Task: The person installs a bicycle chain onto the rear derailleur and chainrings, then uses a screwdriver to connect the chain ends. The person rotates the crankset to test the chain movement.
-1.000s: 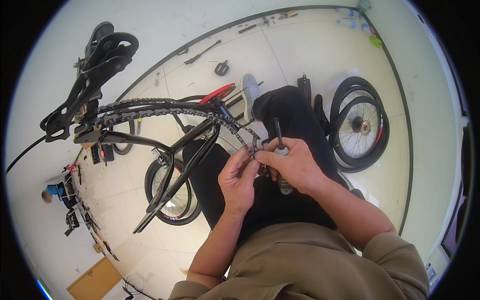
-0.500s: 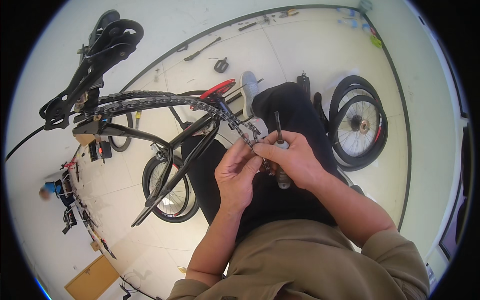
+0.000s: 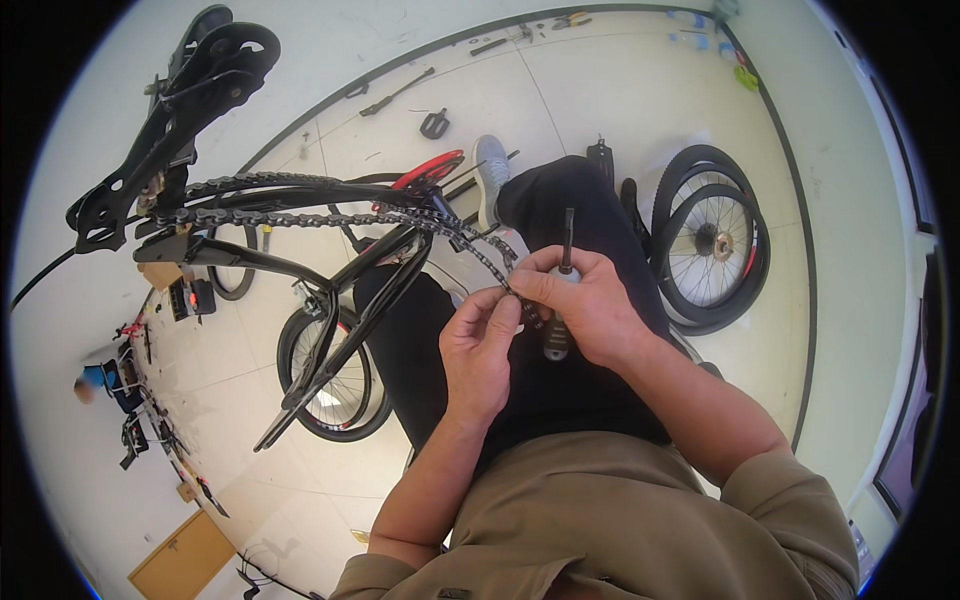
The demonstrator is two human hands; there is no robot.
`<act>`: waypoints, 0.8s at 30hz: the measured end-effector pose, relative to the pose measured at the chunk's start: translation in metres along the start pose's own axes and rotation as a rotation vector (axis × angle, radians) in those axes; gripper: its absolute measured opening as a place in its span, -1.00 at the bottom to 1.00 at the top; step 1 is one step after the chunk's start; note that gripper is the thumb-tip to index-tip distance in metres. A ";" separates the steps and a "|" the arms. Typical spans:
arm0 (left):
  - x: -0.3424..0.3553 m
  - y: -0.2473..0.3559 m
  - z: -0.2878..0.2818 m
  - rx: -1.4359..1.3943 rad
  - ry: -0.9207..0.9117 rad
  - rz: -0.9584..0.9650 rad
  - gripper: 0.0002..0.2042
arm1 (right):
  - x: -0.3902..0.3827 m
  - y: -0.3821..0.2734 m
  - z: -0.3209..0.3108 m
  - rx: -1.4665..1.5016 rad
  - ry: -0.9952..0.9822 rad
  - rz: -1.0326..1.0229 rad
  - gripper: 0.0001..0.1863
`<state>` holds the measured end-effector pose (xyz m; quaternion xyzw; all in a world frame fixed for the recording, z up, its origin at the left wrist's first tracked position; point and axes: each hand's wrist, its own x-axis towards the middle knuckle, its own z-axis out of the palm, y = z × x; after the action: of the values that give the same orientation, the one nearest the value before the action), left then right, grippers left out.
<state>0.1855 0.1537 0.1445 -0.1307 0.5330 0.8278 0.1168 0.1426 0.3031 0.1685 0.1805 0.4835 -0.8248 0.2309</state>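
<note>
A bicycle chain (image 3: 290, 219) runs in two strands from the rear derailleur (image 3: 190, 115) along the black bike frame (image 3: 268, 262) to my hands. My left hand (image 3: 480, 350) pinches the chain between thumb and fingertips. Against it, my right hand (image 3: 592, 310) has thumb and index finger closed at the chain too. That same hand keeps a flat-tipped screwdriver (image 3: 557, 340) in its curled fingers, shaft pointing up and away from me. Short chain ends dangle between the hands, and my fingertips partly hide the links there. Beyond them is a red-edged chainring (image 3: 430, 168).
Two wheels with tyres (image 3: 712, 245) lie on the floor to the right. Another wheel (image 3: 330, 372) is at the left beneath the frame. A pedal (image 3: 434, 124), a hammer (image 3: 500, 42) and other tools lie along the far wall. A cardboard box (image 3: 160, 275) stands at the left.
Both hands have shifted slightly, and the left fingers have closed in nearer the thumb. The screwdriver leans more to the right at its tip. The near chain strand hangs straighter.
</note>
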 end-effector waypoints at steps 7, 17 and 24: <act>0.000 -0.010 0.006 -0.217 0.014 -0.048 -0.78 | -0.005 0.004 0.005 -0.346 0.018 -0.214 -0.84; 0.010 -0.033 -0.018 -0.636 0.067 -0.275 -0.76 | -0.020 0.010 0.012 -0.519 -0.283 -0.553 -0.89; 0.034 -0.007 -0.017 -0.680 0.154 -0.384 -0.81 | -0.009 0.005 0.000 -0.348 -0.394 -0.502 -0.87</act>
<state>0.1574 0.1429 0.1206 -0.3209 0.2015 0.9079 0.1792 0.1526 0.3031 0.1692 -0.1483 0.5920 -0.7802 0.1375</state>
